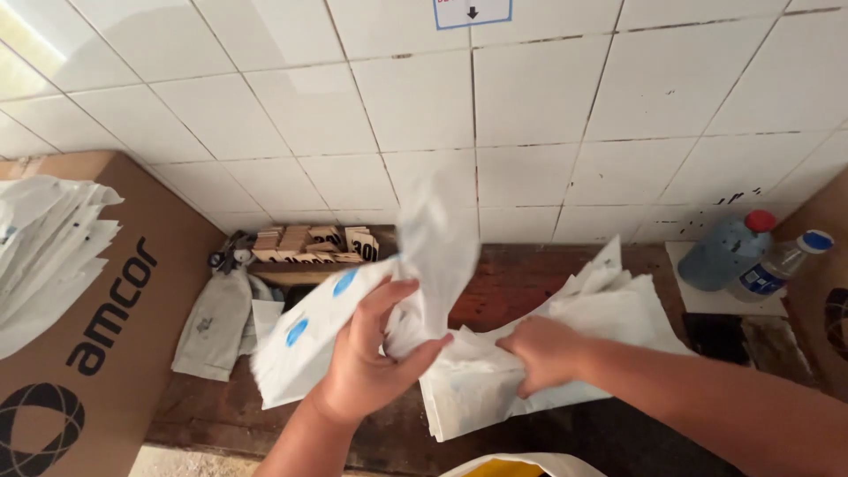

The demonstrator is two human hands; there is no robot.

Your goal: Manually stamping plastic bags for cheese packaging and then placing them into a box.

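My left hand (pixel 371 353) grips a white paper bag with blue spots (pixel 305 340), lifted off the wooden table (pixel 512 283); the bag's upper end is blurred where it rises in front of the tiled wall. My right hand (pixel 543 353) is closed on the edge of a pile of white paper bags (pixel 609 309) that lies flat on the table. The two hands are close together, the left a little higher.
A brown cardboard box (pixel 106 327) with white bags (pixel 44 247) in it stands at the left. A grey cloth pouch (pixel 212 327) and small wooden tags (pixel 309 243) lie at the back. A blue plastic bottle with a red cap (pixel 724 252) and a clear bottle with a blue cap (pixel 782 265) lie at the right. White tiled wall behind.
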